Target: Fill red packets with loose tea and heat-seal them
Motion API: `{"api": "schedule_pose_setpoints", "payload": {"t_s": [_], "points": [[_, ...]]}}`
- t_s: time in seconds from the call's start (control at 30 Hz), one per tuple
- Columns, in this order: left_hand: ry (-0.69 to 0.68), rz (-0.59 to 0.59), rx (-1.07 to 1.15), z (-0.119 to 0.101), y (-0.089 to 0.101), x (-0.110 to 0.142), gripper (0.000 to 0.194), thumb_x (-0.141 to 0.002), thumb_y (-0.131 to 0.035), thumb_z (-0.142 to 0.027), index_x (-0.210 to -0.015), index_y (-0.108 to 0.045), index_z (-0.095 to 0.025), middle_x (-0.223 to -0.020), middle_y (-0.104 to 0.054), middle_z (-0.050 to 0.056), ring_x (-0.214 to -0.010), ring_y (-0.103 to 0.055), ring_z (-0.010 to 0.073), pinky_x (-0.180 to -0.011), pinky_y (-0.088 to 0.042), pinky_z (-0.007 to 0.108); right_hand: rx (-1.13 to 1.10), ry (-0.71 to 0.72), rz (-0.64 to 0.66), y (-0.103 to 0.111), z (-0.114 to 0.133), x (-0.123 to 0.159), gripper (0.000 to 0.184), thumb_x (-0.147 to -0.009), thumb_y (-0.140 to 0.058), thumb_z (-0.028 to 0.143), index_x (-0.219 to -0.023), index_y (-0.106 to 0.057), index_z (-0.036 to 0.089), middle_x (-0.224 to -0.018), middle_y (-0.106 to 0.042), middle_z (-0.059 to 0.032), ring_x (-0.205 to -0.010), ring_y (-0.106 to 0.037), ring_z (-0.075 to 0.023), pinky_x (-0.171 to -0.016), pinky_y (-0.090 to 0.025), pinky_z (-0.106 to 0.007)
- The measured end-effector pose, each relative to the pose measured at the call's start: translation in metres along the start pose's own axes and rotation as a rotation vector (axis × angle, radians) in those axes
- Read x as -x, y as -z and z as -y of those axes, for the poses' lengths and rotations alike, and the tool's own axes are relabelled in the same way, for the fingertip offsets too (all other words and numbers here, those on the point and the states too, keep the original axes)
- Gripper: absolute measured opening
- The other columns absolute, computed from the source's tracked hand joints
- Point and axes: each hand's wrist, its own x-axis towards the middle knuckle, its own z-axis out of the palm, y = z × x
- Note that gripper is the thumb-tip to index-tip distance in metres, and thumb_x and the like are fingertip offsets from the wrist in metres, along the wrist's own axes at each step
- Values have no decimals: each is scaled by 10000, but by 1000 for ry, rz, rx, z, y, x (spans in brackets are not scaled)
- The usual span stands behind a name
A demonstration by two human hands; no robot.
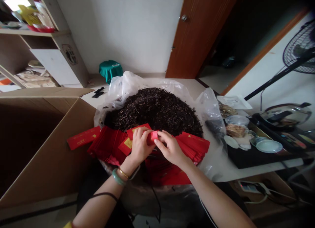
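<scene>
My left hand (141, 143) is closed around a small red packet (154, 135), with its end facing right. The thumb and fingers of my right hand (171, 148) pinch at that end. Just beyond both hands rises a heap of dark, dry tea leaves (157, 106) on clear plastic sheeting (128, 81). Under and beside my left hand lies a fanned stack of red packets (108, 142), some with gold print. More red packets (194, 146) spread out to the right of my right hand, and others lie below. My fingers partly hide the held packet.
An open cardboard box (71, 139) stands close on the left. To the right, a tea tray (248, 159) carries cups, a jar and a glass-lidded pot (285, 114). A green-covered stool (110, 70) is by the wall, and a fan (301, 47) stands at far right.
</scene>
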Motion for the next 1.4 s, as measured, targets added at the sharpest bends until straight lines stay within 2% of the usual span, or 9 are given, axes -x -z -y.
{"api": "schedule_pose_setpoints", "payload": {"t_s": [0.2, 0.33, 0.5, 0.57, 0.7, 0.87, 1.0, 1.13, 1.4], "points": [[-58, 22, -138, -1, 3, 0, 488, -737, -698, -255, -1199, -569, -164, -1065, -612, 117, -990, -523, 289, -874, -449, 432, 0, -98, 58, 1, -1, -1, 224, -912, -451, 305, -1075, -562, 198, -668, -672, 38, -617, -631, -154, -1150, -185, -538], [-71, 55, -183, -2, 4, 1, 459, -773, -650, -276, -1209, -576, -155, -1096, -636, 128, -1016, -526, 301, -865, -435, 430, 63, -136, 80, -1, -3, 0, 216, -898, -493, 335, -1058, -561, 207, -749, -685, 19, -721, -653, -172, -1140, -136, -589], [-70, 94, -156, -1, 2, 2, 405, -767, -599, -180, -1171, -596, -159, -1075, -658, 123, -1001, -547, 299, -852, -446, 434, 95, -118, 115, -3, -4, 1, 205, -865, -560, 337, -1023, -593, 210, -966, -711, -56, -939, -657, -237, -1109, -212, -602], [-74, 104, -123, 0, 1, 2, 407, -772, -598, -183, -1179, -582, -158, -1072, -658, 120, -994, -555, 296, -847, -459, 436, 74, -97, 104, -2, -3, 0, 190, -860, -573, 315, -1014, -616, 214, -987, -712, -64, -953, -655, -238, -1080, -310, -550], [-93, 57, -67, 2, 2, 0, 439, -757, -643, -230, -1181, -554, -163, -1059, -653, 117, -980, -575, 286, -856, -478, 439, -45, -29, -37, 6, -3, -3, 174, -896, -524, 292, -972, -657, 211, -998, -708, -73, -952, -654, -211, -887, -505, -358], [-107, 11, -55, 1, 6, -5, 458, -708, -679, -190, -1147, -552, -162, -1030, -657, 108, -947, -588, 276, -851, -497, 434, -15, -85, -196, 15, -33, -9, 209, -920, -470, 258, -982, -662, 206, -996, -701, -74, -956, -658, -200, -849, -520, -336], [-100, -4, -58, 1, 8, -7, 443, -715, -688, -204, -1138, -560, -169, -1027, -658, 101, -948, -586, 274, -856, -502, 434, 162, -120, 39, 7, -57, -6, 278, -792, -622, 143, -1066, -644, 178, -1084, -690, -103, -1017, -642, -240, -914, -497, -398], [-82, -27, -54, 4, 9, -7, 425, -744, -684, -249, -1146, -567, -178, -1044, -651, 102, -959, -576, 272, -863, -500, 438, 311, -89, 258, -3, -60, -1, 340, -768, -673, 136, -1104, -637, 167, -1092, -690, -115, -1031, -626, -265, -911, -476, -409], [-44, -10, -69, 5, 8, -7, 396, -764, -663, -227, -1148, -574, -192, -1051, -649, 97, -978, -574, 270, -881, -495, 435, 384, -159, 288, -5, -65, -4, 302, -750, -663, 81, -1039, -674, 168, -986, -674, -91, -946, -630, -230, -852, -476, -347]]}}
